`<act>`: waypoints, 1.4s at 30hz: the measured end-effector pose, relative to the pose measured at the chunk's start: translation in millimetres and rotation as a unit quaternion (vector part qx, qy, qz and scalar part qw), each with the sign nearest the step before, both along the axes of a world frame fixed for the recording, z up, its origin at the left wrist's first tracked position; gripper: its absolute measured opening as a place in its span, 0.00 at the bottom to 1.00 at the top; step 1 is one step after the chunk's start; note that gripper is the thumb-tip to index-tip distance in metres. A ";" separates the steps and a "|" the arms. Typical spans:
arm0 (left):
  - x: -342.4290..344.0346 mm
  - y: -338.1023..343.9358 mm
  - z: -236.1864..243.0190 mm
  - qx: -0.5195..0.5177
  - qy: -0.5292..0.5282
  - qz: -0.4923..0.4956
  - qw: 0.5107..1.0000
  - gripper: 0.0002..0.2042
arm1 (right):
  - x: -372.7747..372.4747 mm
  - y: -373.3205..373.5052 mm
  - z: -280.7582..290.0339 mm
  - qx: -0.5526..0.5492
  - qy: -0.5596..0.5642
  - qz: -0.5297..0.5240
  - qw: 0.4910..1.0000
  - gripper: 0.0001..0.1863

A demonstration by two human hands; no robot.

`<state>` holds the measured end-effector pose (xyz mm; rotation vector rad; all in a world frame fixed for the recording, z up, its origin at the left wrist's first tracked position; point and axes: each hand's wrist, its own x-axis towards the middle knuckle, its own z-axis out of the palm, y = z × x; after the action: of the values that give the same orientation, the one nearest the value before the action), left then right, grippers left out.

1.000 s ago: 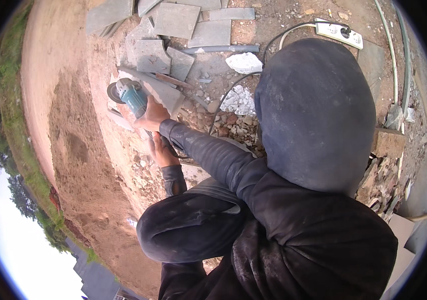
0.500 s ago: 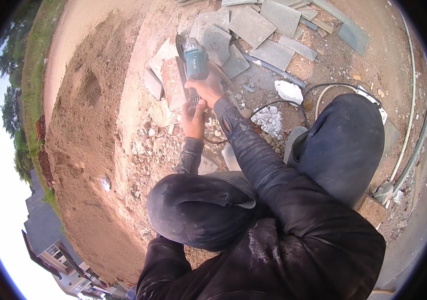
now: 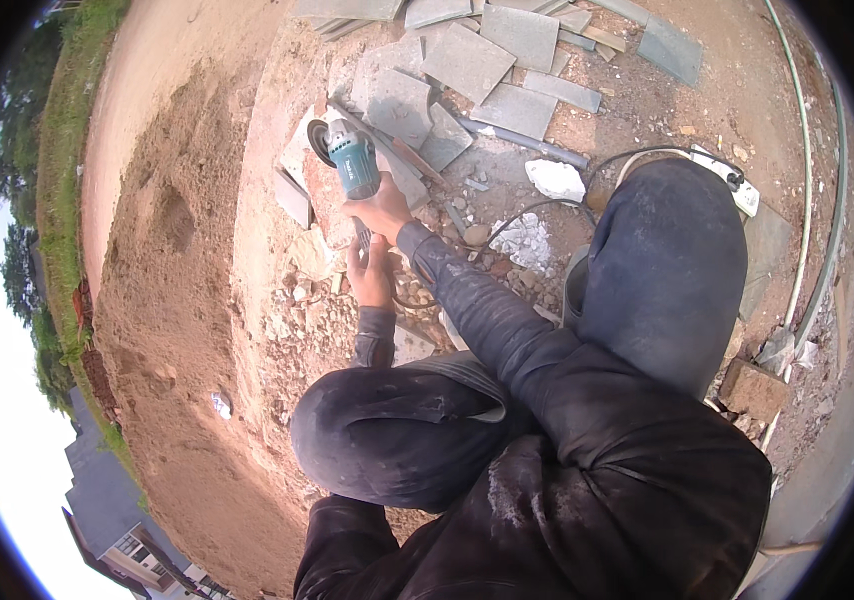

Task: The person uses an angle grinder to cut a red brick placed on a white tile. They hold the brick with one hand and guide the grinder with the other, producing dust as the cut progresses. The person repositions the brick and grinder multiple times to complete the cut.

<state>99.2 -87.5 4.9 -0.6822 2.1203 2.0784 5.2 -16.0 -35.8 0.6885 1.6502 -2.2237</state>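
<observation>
A teal angle grinder [image 3: 354, 165] with a grey metal head is held out in front of me. Its round disc [image 3: 320, 142] is at the far left end, over a reddish block and pale slabs; I cannot tell whether it touches them. My right hand [image 3: 383, 207] is wrapped round the grinder's body. Just nearer to me, my left hand [image 3: 371, 275] grips the dark rear end of the grinder. A black cord [image 3: 539, 207] runs off to the right from near the hands.
Grey-green stone tiles [image 3: 469, 62] lie scattered and stacked ahead. Beside them are a grey pipe [image 3: 527, 145], white lumps [image 3: 555, 180] and a white power strip [image 3: 737, 185]. Rubble lies under my arms, a sandy mound [image 3: 172, 330] at left, hoses [image 3: 815, 240] at right.
The grinder has come back nearer to me and tilted, so more of its disc's face shows. Both hands have moved with it, still holding. The whole view has shifted a little.
</observation>
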 end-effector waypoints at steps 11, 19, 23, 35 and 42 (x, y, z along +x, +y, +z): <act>-1.0 -20.2 6.6 0.019 -0.008 -0.008 1.000 0.18 | 2.8 -3.4 25.0 0.065 0.002 0.011 0.998 0.52; 6.2 -14.0 -0.5 -0.002 -0.017 -0.020 1.000 0.10 | 6.7 1.5 11.5 0.062 -0.037 0.035 0.997 0.50; 13.7 -4.2 -1.0 0.006 0.001 0.006 1.000 0.13 | 11.0 0.8 6.4 0.059 -0.035 0.050 0.996 0.51; 15.8 -11.5 -18.6 -0.023 0.018 0.024 0.999 0.18 | 13.0 -5.1 4.8 -0.016 0.003 0.022 1.000 0.40; 27.9 -8.0 -20.2 -0.059 0.026 0.025 0.998 0.17 | 19.0 -7.6 -1.8 -0.051 0.025 0.012 0.998 0.27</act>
<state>127.1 -95.6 -15.3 -0.7098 2.2924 2.0308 24.2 -23.6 -37.6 0.5877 1.5479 -2.3072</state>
